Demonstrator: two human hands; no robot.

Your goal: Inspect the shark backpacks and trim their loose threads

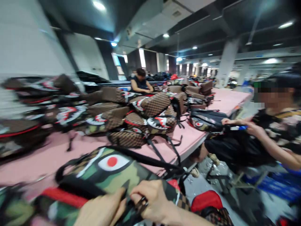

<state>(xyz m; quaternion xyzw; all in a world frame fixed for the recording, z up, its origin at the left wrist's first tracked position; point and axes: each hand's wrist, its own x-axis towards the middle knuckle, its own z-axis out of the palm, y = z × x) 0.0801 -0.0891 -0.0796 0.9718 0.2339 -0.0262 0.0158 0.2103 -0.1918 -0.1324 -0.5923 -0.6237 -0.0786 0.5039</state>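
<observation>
A camouflage backpack [135,174] with a white-and-red eye and brown checks lies close in front of me at the table's near edge. My left hand [103,207] is closed over its lower part, thumb and finger pinching a dark strap whose tip pokes up. Beside it, my right hand [152,199] curls its fingers round a black strap with what looks like a small dark buckle [141,204]. The hands are almost touching. Motion blur hides the details between the fingers. A black shoulder strap [150,160] runs across the backpack's far side.
Similar checked and camouflage backpacks [155,105] are heaped on the pink table [58,150]. At the right, a co-worker [279,125] handles another backpack [207,121]. Another person [141,83] bends over work behind the heap. A red-and-checked bag [207,201] sits low at my right.
</observation>
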